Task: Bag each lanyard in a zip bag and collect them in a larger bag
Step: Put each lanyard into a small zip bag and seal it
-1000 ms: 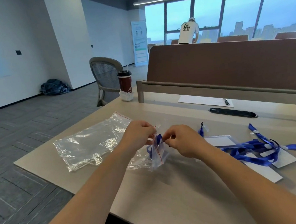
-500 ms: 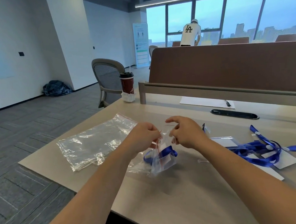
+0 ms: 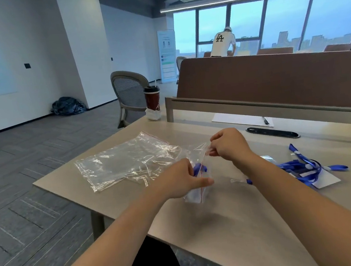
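**Closing 1 small bag above the desk**

Our left hand (image 3: 184, 181) grips the lower part of a small clear plastic zip bag with a red seal line (image 3: 195, 195), thumb on the near face and fingers curled behind it. Our right hand (image 3: 230, 145) pinches the bag's far upper corner, at the end of that seal. The bag hangs between the 2 hands, just above the pale wooden table (image 3: 234, 224). A folded blue ribbon lanyard (image 3: 198, 167) shows inside through the film.

We judge the film to be light, limp and slippery, so it will sag wherever it is unsupported. The seal strip looks the stiffest part and the best place to pinch, sliding along it to close. We cannot tell whether the seal is shut.

The large crinkled clear plastic bag (image 3: 126, 164) lies flat to the left, near the left hand. A tangle of blue lanyards with white cards (image 3: 299, 168) lies to the right.
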`<action>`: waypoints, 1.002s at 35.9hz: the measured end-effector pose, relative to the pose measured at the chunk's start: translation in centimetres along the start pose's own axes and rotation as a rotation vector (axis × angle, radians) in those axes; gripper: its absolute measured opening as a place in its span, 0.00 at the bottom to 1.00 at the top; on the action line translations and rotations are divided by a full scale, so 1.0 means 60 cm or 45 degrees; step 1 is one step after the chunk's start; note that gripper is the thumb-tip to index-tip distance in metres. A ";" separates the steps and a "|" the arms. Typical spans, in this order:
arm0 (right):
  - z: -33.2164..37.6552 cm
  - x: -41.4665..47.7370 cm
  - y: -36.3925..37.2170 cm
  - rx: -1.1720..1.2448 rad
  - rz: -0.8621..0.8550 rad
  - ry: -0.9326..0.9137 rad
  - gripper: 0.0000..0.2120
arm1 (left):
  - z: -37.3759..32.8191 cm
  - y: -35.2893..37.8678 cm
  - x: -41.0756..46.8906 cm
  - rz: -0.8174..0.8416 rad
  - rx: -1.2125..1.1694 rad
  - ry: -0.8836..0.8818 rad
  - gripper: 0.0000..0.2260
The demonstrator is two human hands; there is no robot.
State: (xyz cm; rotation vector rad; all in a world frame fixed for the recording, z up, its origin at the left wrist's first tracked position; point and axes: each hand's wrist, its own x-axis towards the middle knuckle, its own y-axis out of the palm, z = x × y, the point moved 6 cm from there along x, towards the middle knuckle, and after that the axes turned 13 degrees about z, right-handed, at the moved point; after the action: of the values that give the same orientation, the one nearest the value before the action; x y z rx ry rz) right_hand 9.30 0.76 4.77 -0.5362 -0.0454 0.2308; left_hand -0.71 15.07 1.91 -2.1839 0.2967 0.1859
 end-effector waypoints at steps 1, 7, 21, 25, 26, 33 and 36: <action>0.000 -0.003 0.000 -0.010 -0.004 -0.001 0.04 | 0.001 0.007 -0.003 0.007 0.026 -0.011 0.22; 0.000 -0.025 -0.005 -0.056 0.024 -0.029 0.10 | 0.004 0.019 -0.013 -0.021 0.060 -0.065 0.08; -0.015 -0.098 -0.027 -0.356 0.083 -0.401 0.16 | 0.011 -0.068 -0.035 -0.315 -0.115 -0.063 0.09; -0.008 -0.093 -0.038 -0.436 0.047 -0.430 0.15 | -0.002 -0.107 -0.030 -0.443 -0.241 -0.021 0.05; -0.005 -0.092 -0.040 -0.442 0.053 -0.432 0.17 | -0.007 -0.115 -0.031 -0.462 -0.250 -0.023 0.06; 0.008 -0.098 -0.086 -0.541 -0.144 -0.492 0.04 | -0.043 -0.139 -0.045 -0.360 -0.135 0.080 0.22; 0.012 -0.098 -0.108 -0.543 -0.208 -0.498 0.02 | -0.044 -0.130 -0.032 -0.238 -0.093 0.113 0.28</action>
State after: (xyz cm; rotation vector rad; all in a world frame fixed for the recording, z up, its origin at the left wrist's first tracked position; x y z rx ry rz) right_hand 4.86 -5.61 8.81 -0.9010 -0.5256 0.1634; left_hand -0.30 17.69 9.96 -2.2814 0.1357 -0.0042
